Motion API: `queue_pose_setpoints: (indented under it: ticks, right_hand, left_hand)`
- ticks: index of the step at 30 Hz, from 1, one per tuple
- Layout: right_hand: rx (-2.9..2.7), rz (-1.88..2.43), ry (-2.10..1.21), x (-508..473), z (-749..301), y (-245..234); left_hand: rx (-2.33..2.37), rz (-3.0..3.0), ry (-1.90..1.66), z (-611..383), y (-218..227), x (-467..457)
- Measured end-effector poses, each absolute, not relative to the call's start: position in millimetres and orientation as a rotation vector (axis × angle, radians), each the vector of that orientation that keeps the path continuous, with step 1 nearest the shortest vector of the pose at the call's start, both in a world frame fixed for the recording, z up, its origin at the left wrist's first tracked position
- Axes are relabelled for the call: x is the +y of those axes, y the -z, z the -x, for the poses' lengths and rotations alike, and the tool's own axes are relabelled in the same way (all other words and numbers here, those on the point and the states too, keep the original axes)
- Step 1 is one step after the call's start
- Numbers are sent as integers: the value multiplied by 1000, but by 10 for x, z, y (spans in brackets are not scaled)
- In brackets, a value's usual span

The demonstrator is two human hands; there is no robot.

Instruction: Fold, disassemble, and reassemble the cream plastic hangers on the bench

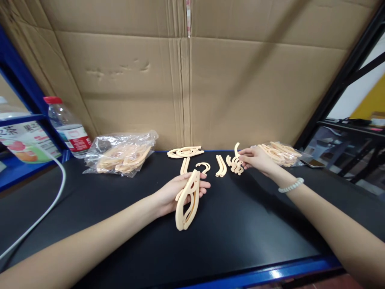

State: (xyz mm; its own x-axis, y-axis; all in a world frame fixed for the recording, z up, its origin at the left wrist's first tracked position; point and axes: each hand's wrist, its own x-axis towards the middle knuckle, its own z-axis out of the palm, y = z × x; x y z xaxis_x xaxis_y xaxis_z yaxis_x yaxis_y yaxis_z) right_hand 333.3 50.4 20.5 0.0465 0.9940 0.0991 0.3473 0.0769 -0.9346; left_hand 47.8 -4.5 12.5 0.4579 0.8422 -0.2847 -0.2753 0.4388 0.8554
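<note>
My left hand (177,194) is closed round a cream plastic folding hanger (179,210), its two arms folded together, above the black tabletop. Over a small pile of cream hanger hooks (236,167), my right hand (254,158) pinches one curved hook (237,150) between thumb and fingers. Left of that pile lie a pair of curved hanger arms (221,165) and loose hooks (204,166). Straight hanger pieces (185,165) lie behind my left hand, partly hidden by it. Folded hangers (185,151) rest at the back by the cardboard.
Clear bags of hanger parts stand at the back left (120,154) and back right (279,153). A bottle with a red cap (69,128) is at far left, near a white cable (57,196). A phone (313,162) lies at right. Cardboard (120,80) walls the back.
</note>
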Motion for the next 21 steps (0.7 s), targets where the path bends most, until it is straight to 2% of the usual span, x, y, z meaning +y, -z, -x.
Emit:
queue_pose_setpoints:
  ticks: [11,21]
  right_hand:
    - [-1596,1525,-795,622,-3300,-6]
    - [-1819,1463,-257,458,-3200,-70]
  left_hand:
    - [795,-788,-854,-486,-132,-50]
    - [747,-780,-883,-463,-99,-39]
